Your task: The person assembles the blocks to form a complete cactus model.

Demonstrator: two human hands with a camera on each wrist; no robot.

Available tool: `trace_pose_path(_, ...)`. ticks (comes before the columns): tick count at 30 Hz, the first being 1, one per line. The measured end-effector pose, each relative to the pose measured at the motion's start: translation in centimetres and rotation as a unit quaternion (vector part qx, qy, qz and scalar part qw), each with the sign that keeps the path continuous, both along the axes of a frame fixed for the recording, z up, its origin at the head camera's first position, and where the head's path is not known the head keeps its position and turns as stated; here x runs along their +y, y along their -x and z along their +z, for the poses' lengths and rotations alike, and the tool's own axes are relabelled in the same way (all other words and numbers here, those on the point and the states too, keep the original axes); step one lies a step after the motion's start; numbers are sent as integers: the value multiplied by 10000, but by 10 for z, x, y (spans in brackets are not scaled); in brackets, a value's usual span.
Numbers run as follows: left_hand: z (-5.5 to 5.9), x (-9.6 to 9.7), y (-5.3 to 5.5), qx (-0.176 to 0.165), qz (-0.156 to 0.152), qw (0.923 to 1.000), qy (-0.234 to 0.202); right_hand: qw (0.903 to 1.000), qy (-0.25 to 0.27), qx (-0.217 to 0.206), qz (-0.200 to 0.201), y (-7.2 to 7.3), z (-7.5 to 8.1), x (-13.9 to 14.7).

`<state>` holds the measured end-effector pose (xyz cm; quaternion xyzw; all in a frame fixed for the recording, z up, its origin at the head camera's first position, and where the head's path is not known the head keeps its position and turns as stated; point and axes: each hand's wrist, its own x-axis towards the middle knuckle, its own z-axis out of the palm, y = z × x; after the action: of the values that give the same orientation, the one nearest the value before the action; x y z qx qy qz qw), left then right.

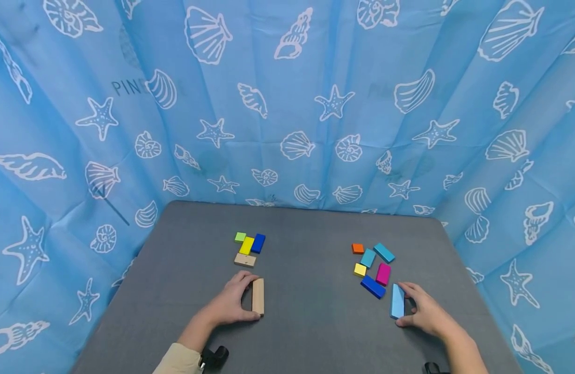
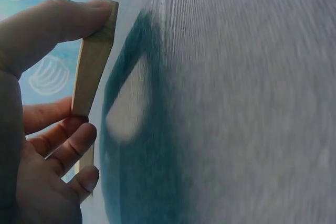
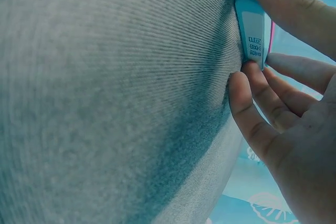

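Note:
My left hand (image 1: 231,301) pinches a long plain wooden block (image 1: 258,297) by its two ends, thumb at the near end and fingers at the far end. In the left wrist view this wooden block (image 2: 94,72) casts a shadow on the cloth beside it. On the right, my right hand (image 1: 424,310) pinches a light blue block (image 1: 397,301) the same way, thumb near and fingertips far. Small printed marks show on the face of the light blue block (image 3: 253,32) in the right wrist view, with its upper end behind the thumb.
Beyond my left hand lie a short wooden block (image 1: 245,260), a yellow block (image 1: 247,245), a dark blue block (image 1: 258,243) and a green block (image 1: 240,237). Left of the light blue block sit several coloured blocks, including a magenta block (image 1: 383,274). A blue curtain (image 1: 287,104) borders the grey table (image 1: 311,332).

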<state>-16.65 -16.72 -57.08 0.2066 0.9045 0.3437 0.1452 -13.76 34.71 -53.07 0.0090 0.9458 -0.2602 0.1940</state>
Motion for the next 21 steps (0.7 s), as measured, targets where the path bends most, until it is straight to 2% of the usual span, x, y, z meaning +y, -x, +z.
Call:
trace_pose_path(7,1,18,-6,105,-140,9998,8,10000,-3,-7,-51,0,-3,3)
trace_pose_path(15,4,36,-12,-37,-81,9999,-83,9999,-112,22,-42,2,-2,1)
trace_pose_path(21,2,51,-16,13,-244,9997,-50,9999,-84,49,-50,2,-2,1)
